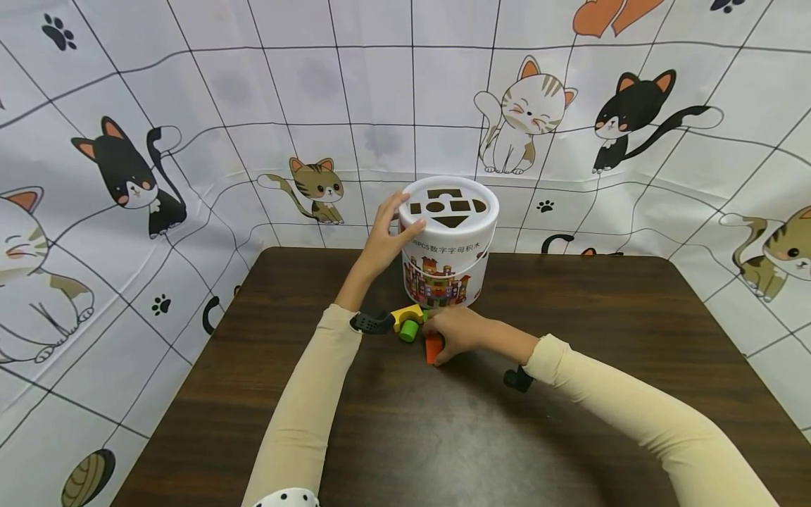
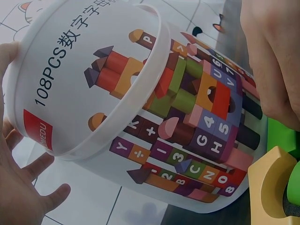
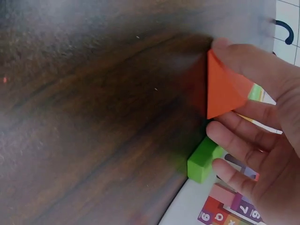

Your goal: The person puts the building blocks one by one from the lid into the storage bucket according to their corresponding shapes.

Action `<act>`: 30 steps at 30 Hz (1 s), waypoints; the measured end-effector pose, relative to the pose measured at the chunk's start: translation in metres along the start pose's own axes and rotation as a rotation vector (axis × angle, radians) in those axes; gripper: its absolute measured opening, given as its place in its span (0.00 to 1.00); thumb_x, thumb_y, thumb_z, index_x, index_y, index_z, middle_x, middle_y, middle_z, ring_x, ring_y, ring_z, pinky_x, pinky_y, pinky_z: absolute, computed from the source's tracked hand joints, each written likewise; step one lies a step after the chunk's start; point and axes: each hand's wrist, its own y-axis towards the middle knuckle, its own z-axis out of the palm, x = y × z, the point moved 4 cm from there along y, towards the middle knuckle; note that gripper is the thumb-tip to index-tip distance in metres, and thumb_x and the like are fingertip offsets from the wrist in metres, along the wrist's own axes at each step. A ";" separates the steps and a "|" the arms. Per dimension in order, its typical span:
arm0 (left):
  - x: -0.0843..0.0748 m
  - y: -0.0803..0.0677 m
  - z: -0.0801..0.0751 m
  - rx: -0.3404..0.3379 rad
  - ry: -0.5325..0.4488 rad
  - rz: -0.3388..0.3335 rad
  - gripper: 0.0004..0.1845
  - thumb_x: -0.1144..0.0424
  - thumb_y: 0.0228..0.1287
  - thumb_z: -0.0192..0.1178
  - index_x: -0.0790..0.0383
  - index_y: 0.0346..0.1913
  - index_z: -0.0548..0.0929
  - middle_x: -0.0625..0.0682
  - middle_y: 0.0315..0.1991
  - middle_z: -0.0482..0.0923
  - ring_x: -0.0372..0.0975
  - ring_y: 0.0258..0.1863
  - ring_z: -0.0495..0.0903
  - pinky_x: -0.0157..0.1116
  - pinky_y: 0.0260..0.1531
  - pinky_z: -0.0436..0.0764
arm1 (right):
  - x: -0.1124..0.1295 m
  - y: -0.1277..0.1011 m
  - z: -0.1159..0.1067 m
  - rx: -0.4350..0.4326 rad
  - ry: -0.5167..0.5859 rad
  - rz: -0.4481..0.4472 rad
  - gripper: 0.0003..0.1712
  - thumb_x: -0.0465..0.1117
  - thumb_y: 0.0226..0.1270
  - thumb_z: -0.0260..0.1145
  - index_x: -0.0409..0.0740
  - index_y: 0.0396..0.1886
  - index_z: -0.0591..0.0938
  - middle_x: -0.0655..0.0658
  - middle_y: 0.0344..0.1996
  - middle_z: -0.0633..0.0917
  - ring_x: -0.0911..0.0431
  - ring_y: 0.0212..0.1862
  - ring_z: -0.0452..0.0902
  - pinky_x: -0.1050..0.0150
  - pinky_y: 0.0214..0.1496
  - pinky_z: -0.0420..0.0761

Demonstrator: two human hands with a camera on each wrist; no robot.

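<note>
A white bucket [image 1: 418, 243] printed with colourful blocks stands upright at the table's back, under a white lid [image 1: 415, 191] with shaped holes. My left hand [image 1: 383, 243] rests against its upper left side, fingers spread and fairly straight. In front of the bucket, my right hand [image 1: 464, 329] pinches an orange triangular block [image 3: 222, 89] between thumb and fingers, low at the tabletop. A green block [image 3: 201, 161] lies just beyond those fingertips, close to the bucket. To the left are a yellow arch block [image 1: 405, 314] and a green cylinder [image 1: 408, 332], side by side.
The dark wooden table [image 1: 405, 436] extends forward and to both sides. Behind it hangs a white gridded sheet [image 1: 380, 84] with cartoon cats, close to the back of the bucket. Dark bands [image 1: 372, 323] sit at the wrists.
</note>
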 end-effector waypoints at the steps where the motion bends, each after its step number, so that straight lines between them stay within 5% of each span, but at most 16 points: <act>1: 0.000 0.000 0.000 0.001 -0.002 0.001 0.42 0.46 0.68 0.62 0.51 0.81 0.58 0.50 0.83 0.44 0.52 0.76 0.56 0.56 0.72 0.68 | 0.000 0.000 0.000 0.015 0.011 0.005 0.27 0.52 0.51 0.82 0.48 0.50 0.87 0.49 0.42 0.83 0.58 0.38 0.74 0.64 0.37 0.76; 9: 0.001 -0.001 0.000 0.003 -0.016 0.005 0.43 0.45 0.68 0.62 0.52 0.81 0.58 0.50 0.83 0.43 0.53 0.76 0.56 0.58 0.71 0.67 | -0.003 -0.001 0.001 0.106 0.015 0.067 0.29 0.46 0.46 0.83 0.47 0.50 0.84 0.49 0.44 0.81 0.56 0.42 0.74 0.61 0.45 0.79; 21: 0.001 -0.002 0.002 0.012 -0.030 0.017 0.42 0.48 0.69 0.61 0.52 0.81 0.57 0.52 0.83 0.42 0.54 0.76 0.56 0.59 0.71 0.67 | -0.007 -0.003 0.006 0.120 0.012 0.056 0.29 0.46 0.42 0.84 0.49 0.44 0.80 0.51 0.40 0.77 0.58 0.39 0.70 0.64 0.39 0.75; 30: 0.001 0.000 0.000 0.007 -0.026 0.015 0.46 0.39 0.65 0.62 0.49 0.81 0.58 0.50 0.83 0.43 0.53 0.77 0.55 0.62 0.72 0.64 | -0.008 -0.008 0.001 0.127 0.110 0.040 0.33 0.44 0.50 0.81 0.45 0.58 0.83 0.48 0.50 0.80 0.57 0.46 0.74 0.59 0.49 0.80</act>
